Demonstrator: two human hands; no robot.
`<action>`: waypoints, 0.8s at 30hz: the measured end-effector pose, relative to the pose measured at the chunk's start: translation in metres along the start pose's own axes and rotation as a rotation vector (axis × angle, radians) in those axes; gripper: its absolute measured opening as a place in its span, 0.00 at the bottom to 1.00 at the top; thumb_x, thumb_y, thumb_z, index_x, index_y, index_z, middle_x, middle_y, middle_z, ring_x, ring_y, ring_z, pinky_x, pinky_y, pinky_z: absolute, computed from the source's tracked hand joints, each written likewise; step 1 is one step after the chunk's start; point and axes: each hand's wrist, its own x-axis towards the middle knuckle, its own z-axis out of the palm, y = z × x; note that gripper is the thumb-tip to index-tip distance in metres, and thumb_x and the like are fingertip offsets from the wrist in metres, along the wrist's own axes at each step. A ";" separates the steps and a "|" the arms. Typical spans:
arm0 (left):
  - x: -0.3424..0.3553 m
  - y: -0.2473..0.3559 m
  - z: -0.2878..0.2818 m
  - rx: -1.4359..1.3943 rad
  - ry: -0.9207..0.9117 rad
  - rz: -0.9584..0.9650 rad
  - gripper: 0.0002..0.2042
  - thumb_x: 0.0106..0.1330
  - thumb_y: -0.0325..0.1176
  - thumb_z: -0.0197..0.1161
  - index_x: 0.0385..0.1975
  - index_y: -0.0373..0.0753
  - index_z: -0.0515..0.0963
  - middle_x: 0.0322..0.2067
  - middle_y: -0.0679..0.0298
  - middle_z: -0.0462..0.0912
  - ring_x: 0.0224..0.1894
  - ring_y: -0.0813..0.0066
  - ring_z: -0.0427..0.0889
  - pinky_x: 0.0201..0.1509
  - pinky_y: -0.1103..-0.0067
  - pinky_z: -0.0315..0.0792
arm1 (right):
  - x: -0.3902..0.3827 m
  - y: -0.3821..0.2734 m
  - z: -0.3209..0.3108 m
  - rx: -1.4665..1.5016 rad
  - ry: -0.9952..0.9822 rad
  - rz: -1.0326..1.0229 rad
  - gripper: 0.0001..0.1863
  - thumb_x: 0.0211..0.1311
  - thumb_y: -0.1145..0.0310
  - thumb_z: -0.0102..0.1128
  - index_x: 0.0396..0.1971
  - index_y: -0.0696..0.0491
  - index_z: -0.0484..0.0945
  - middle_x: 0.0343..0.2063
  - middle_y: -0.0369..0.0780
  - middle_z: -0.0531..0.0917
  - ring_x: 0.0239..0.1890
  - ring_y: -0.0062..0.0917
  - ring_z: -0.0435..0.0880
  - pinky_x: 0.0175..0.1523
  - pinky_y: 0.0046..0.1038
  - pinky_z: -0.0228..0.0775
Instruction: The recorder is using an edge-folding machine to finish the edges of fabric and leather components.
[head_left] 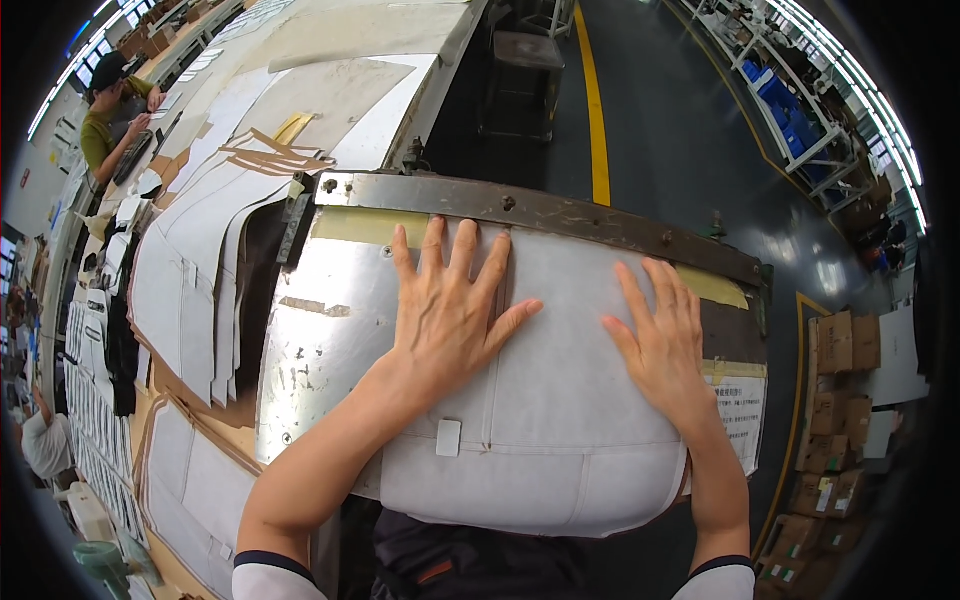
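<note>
A light grey stitched panel [570, 350], leather-like, with a small white tag [449, 438], lies across a metal plate [330, 370] in front of me. Its far edge meets a worn metal bar [590, 222] that spans the plate. My left hand [450, 300] lies flat on the panel's left part with fingers spread, their tips close to the bar. Flat near the panel's right edge rests my right hand [662, 335], thumb apart from the fingers. The panel's near end hangs over the plate's front edge toward my lap.
Stacked grey panels [190, 290] sit at the left, with more panels [200, 490] below them. Large sheets [330, 100] cover the bench beyond. A stool [525, 75] stands past the bar. Cardboard boxes [835, 410] line the right side. Another person [110, 125] works at the far left.
</note>
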 end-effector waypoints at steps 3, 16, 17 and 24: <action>0.001 0.000 -0.003 -0.004 -0.007 0.008 0.33 0.73 0.58 0.58 0.68 0.38 0.71 0.64 0.46 0.67 0.70 0.40 0.59 0.74 0.39 0.45 | 0.000 0.001 -0.001 0.000 -0.011 0.005 0.31 0.73 0.52 0.60 0.68 0.56 0.73 0.64 0.55 0.70 0.69 0.51 0.66 0.71 0.52 0.58; 0.001 0.003 -0.003 0.026 -0.067 0.009 0.34 0.72 0.60 0.59 0.70 0.42 0.71 0.67 0.46 0.64 0.73 0.42 0.58 0.77 0.42 0.42 | 0.000 0.006 0.005 -0.031 0.070 -0.046 0.29 0.67 0.53 0.66 0.63 0.52 0.77 0.62 0.54 0.71 0.66 0.50 0.69 0.67 0.51 0.62; 0.000 0.002 -0.003 0.025 -0.064 0.017 0.34 0.72 0.60 0.59 0.70 0.42 0.71 0.67 0.46 0.64 0.73 0.42 0.58 0.77 0.42 0.42 | 0.000 0.005 0.005 -0.023 0.078 -0.055 0.28 0.67 0.53 0.66 0.62 0.52 0.77 0.61 0.53 0.72 0.65 0.48 0.70 0.67 0.50 0.63; 0.004 0.003 -0.004 0.025 -0.026 0.075 0.32 0.66 0.51 0.69 0.67 0.41 0.74 0.60 0.50 0.69 0.65 0.48 0.67 0.67 0.57 0.64 | 0.002 0.003 0.001 -0.044 0.085 -0.075 0.28 0.65 0.55 0.68 0.60 0.55 0.78 0.55 0.50 0.73 0.60 0.45 0.72 0.64 0.48 0.66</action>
